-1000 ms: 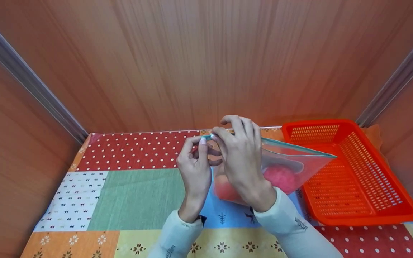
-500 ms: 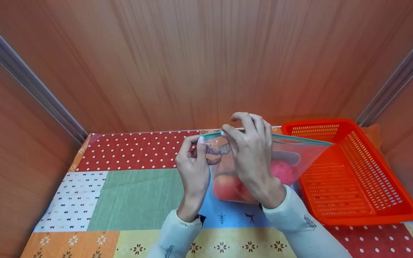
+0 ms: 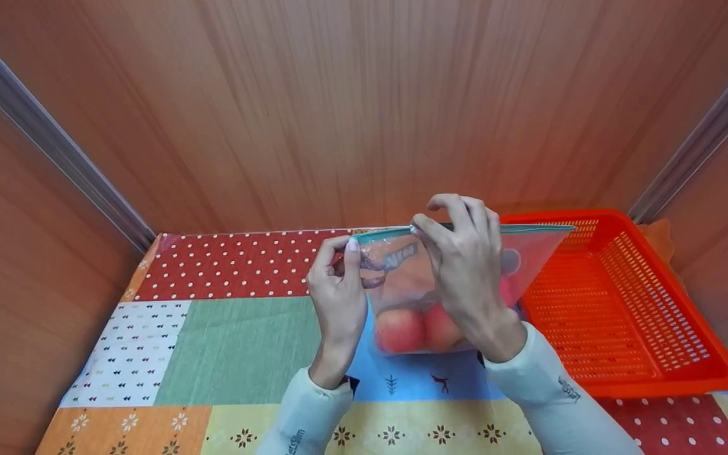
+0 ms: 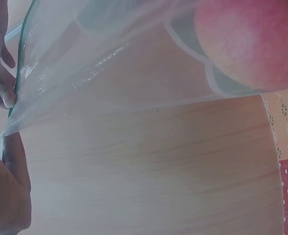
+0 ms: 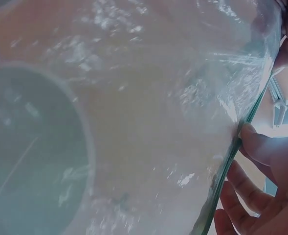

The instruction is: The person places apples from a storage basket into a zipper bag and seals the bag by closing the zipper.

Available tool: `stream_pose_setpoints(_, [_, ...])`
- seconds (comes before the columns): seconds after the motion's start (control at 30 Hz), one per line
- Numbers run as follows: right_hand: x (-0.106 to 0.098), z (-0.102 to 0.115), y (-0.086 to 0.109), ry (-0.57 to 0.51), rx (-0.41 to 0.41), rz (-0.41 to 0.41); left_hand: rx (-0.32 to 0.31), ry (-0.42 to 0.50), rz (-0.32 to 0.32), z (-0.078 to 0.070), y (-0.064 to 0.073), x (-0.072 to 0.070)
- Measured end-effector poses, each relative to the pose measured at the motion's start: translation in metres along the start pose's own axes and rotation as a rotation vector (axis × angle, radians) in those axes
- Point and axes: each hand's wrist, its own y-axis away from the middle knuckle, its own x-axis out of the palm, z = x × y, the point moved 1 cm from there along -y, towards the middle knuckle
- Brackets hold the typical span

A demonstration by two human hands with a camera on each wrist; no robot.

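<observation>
A clear zip bag (image 3: pixel 395 284) with a green seal strip hangs between both hands, its top edge nearly level. Inside at the bottom lie round pinkish-red fruits that look like apples (image 3: pixel 400 330); one apple (image 4: pixel 251 41) looms large in the left wrist view. My left hand (image 3: pixel 339 294) pinches the bag's left top corner between thumb and forefinger. Along the seal, near the middle, my right hand (image 3: pixel 471 272) pinches the strip (image 5: pixel 227 161) with thumb and index finger, its other fingers loosely bent behind. A pink item at the bag's right is partly hidden by the right hand.
An orange-red plastic basket (image 3: pixel 623 373) stands at the right, behind the bag's right end. Patchwork cloth (image 3: pixel 250 347) covers the table. Wood-grain panels (image 3: pixel 339 114) rise at the back and both sides.
My right hand has slid rightward along the seal strip, away from the left hand. The left hand stays at the corner. The bag's right end has risen, and more fruit shows below.
</observation>
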Motion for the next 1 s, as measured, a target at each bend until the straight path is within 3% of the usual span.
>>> stream_pose_setpoints(0.23, [-0.007, -0.009, 0.001, 0.053, -0.037, 0.016, 0.029, -0.013, -0.015, 0.001, -0.001, -0.001])
stream_pose_setpoints(0.47, [-0.013, -0.017, 0.001, 0.121, -0.107, -0.002, 0.016, -0.005, -0.029, 0.001, -0.001, -0.003])
stream_pose_setpoints(1.0, [-0.025, -0.043, -0.001, 0.055, -0.057, 0.001, 0.022, 0.018, -0.050, 0.004, -0.004, -0.009])
